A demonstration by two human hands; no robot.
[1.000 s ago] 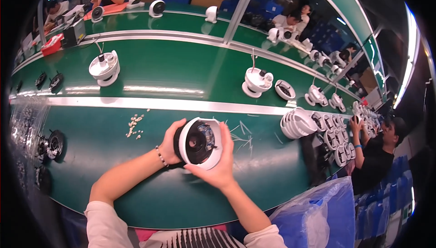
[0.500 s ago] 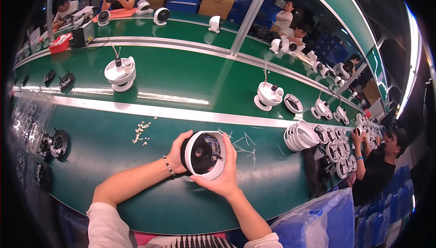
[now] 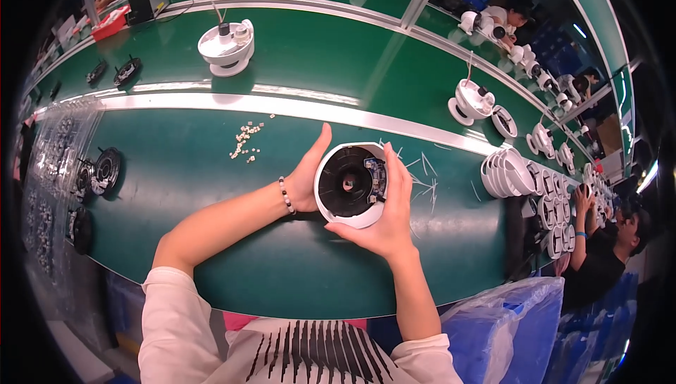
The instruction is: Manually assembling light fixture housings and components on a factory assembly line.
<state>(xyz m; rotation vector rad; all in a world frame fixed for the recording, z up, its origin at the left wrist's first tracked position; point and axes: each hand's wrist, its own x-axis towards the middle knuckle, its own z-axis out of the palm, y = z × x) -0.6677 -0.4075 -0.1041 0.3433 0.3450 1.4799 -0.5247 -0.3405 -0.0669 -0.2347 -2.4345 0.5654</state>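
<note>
Over the green bench I hold a round white housing [image 3: 325,209] with a black dished inside and a small hole at its centre. A blue circuit board [image 3: 378,173] sits within its right side. My right hand [image 3: 391,218] grips the right rim, thumb across the lower front and fingers along the upper right edge. At the left side rests my left hand [image 3: 304,181], its thumb pointing up clear of the rim; its other fingers are hidden behind the housing.
Small pale pieces [image 3: 244,137] and thin white strips [image 3: 426,173] lie scattered beyond my hands. Stacked white shells [image 3: 503,173] stand right, near a co-worker [image 3: 612,243]. Black round parts [image 3: 107,171] lie left. A white bowl-shaped assembly [image 3: 227,47] stands on the far green surface.
The view has tipped downward and shifted left. The housing has turned so its black inside faces me more squarely. My left thumb has come away from the rim.
</note>
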